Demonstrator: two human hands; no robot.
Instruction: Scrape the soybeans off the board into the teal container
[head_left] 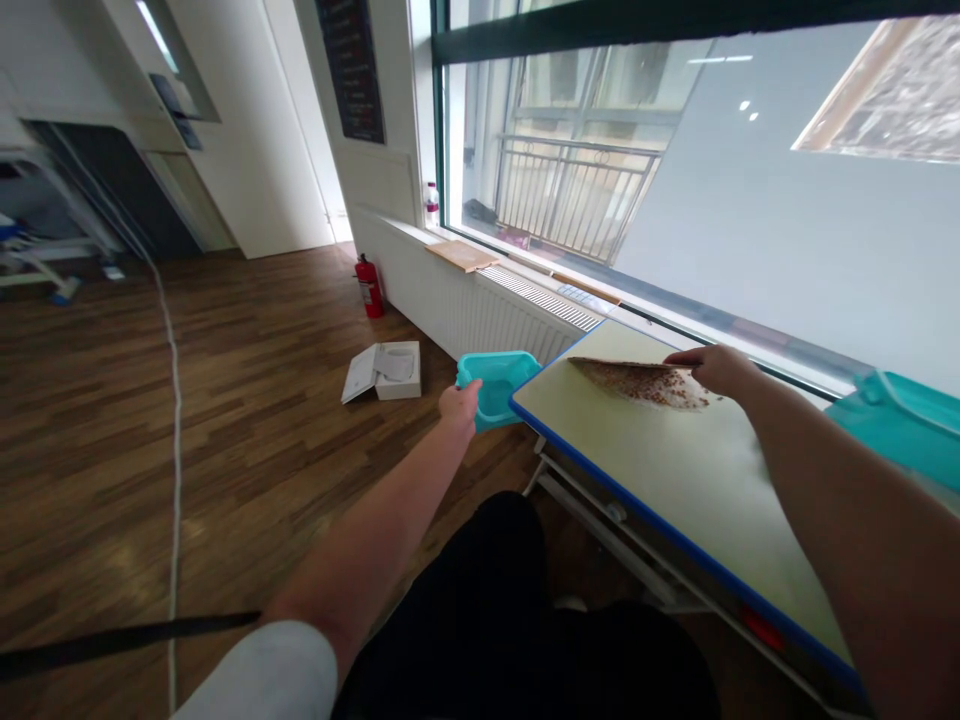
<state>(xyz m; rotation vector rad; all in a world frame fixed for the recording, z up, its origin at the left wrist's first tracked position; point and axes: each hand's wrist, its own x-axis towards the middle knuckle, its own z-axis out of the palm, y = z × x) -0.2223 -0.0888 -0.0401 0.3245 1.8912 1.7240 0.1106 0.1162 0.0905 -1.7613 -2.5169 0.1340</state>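
My left hand [459,402] is closed on the near-left rim of a teal plastic basin [499,357]. The basin is held against the left edge of a pale table with blue edging [675,480], and no contents can be made out in it. Over the tabletop, my right hand [724,372] grips one end of a thin, flat brown board [619,362], standing on its edge. Along the board's near side spreads a heap of loose brown bits [652,385] with some whitish matter. What the bits are cannot be told.
Another teal container [900,420] stands at the table's far right. A radiator [480,310] runs below the window, with a wooden board [461,256] on top. On the floor are an open white box [397,370], a fire extinguisher [369,287] and a long cable [176,400].
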